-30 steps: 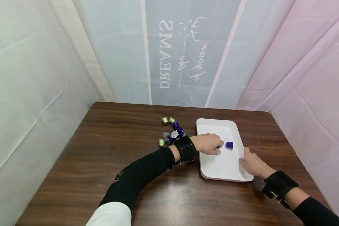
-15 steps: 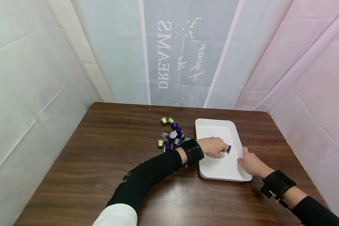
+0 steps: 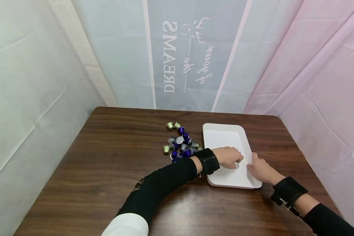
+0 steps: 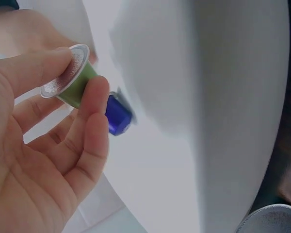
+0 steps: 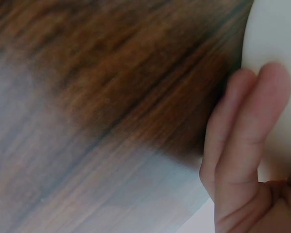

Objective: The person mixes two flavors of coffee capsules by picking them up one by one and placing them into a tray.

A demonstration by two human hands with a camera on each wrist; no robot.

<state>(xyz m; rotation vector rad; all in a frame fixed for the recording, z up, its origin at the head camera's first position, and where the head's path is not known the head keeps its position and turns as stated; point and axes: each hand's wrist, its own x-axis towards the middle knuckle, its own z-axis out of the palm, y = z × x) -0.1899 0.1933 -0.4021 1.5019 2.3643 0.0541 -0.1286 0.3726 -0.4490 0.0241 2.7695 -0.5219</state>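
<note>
My left hand (image 3: 228, 157) reaches over the white tray (image 3: 224, 135) and pinches a green coffee capsule (image 4: 76, 90) between thumb and fingers. The silver lid of that capsule faces the thumb in the left wrist view. Just beyond the fingertips a blue coffee capsule (image 4: 118, 116) lies on its side on the tray floor; in the head view the left hand mostly hides it. My right hand (image 3: 264, 168) grips the tray's right side, thumb over the rim and fingers (image 5: 252, 121) along the outer wall.
Left of the tray, a loose pile of coffee capsules (image 3: 183, 147) in blue, grey and green lies on the brown wooden table (image 3: 121, 157). Two green capsules (image 3: 169, 125) sit at its far end. Hanging cloths (image 3: 183, 65) enclose the table at the back and sides.
My left hand has moved right and slightly nearer within the tray, carrying the green coffee capsule. The blue capsule in the tray has become mostly covered by it. My right hand stays on the rim.
</note>
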